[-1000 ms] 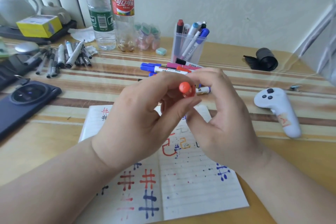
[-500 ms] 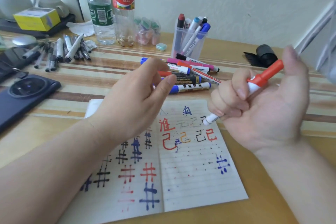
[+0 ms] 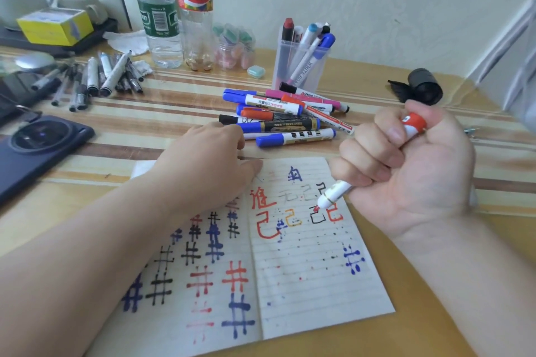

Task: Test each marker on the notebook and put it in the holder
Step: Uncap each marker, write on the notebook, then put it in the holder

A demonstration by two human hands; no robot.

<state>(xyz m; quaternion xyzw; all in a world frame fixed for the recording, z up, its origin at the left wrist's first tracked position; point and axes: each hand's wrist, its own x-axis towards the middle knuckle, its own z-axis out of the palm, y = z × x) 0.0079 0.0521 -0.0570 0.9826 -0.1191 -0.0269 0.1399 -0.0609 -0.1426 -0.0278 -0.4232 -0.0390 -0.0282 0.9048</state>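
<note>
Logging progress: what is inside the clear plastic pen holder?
The clear plastic pen holder holds a red-capped marker, a light-blue-capped marker and a blue-capped white marker. Others overlap behind; count unclear.

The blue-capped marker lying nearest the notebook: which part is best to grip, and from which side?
Grip the blue-capped marker by its white barrel near the middle, probably coming from above on the notebook side. It lies flat and crosswise at the front edge of the marker pile, so its near side is free while the rest crowd behind it.
</note>
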